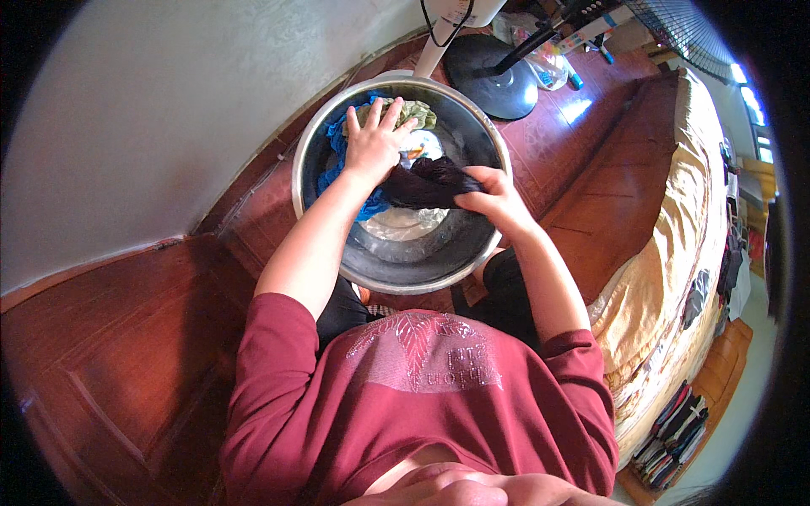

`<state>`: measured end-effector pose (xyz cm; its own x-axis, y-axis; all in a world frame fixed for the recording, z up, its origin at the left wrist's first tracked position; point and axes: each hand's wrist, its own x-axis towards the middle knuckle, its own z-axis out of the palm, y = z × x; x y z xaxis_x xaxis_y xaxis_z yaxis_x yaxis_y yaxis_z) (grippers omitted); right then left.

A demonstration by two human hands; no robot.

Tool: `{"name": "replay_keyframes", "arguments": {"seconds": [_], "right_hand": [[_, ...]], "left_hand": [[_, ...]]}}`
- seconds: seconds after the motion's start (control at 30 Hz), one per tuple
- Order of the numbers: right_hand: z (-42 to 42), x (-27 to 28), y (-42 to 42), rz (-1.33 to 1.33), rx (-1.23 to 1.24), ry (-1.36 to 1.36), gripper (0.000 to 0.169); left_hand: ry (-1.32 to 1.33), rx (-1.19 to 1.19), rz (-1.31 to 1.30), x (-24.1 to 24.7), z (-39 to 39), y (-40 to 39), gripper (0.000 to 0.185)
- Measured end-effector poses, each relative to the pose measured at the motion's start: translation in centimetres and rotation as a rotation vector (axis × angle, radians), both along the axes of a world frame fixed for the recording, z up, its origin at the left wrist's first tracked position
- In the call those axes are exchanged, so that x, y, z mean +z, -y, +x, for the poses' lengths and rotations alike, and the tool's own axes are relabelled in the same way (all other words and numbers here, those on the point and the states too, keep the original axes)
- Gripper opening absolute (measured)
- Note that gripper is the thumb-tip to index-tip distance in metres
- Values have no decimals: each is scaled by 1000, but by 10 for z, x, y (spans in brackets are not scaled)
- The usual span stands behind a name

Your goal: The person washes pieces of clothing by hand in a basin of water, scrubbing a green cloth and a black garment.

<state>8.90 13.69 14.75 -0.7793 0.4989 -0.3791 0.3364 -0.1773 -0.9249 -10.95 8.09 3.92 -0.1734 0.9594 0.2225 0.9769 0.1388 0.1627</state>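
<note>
A round metal basin (402,281) stands on the floor between my knees. Several cloths lie inside: a blue cloth (333,155), an olive-green cloth (421,114), a white patterned cloth (423,145) and a dark cloth (430,183). My left hand (376,139) rests palm down with spread fingers on the green and blue cloths, its wrist beside the dark one. With thumb and fingers, my right hand (490,193) pinches the right end of the dark cloth near the basin's right wall. Shiny reflections show on the bare basin bottom below the cloths.
Behind the basin stand a white pole (436,50) and the round black base (497,79) of a stand. A fan (683,31) is at upper right. A plain wall (158,126) rises at left. On the right is a bed with a yellowish cover (664,265).
</note>
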Motion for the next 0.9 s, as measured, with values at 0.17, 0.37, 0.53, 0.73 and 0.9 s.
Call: {"name": "replay_keyframes", "arguments": {"seconds": [0.17,0.37,0.53,0.73,0.9], "right_hand": [[-3,-68,2,780,301,168,32],[-16,-180,50,919,-43,506,110],[-43,-173,40,821,-110,537,92],[-27,-128,25,281,-17,308,64],[2,-90,31,-118,-51,206,66]], "left_hand": [[-16,-31,18,1,-3,0,40],[28,-28,-17,8,-8,3,47],[40,-75,-149,23,-10,7,65],[-91,-33,-227,18,-4,8,75],[-141,37,-102,5,-4,4,73]]}}
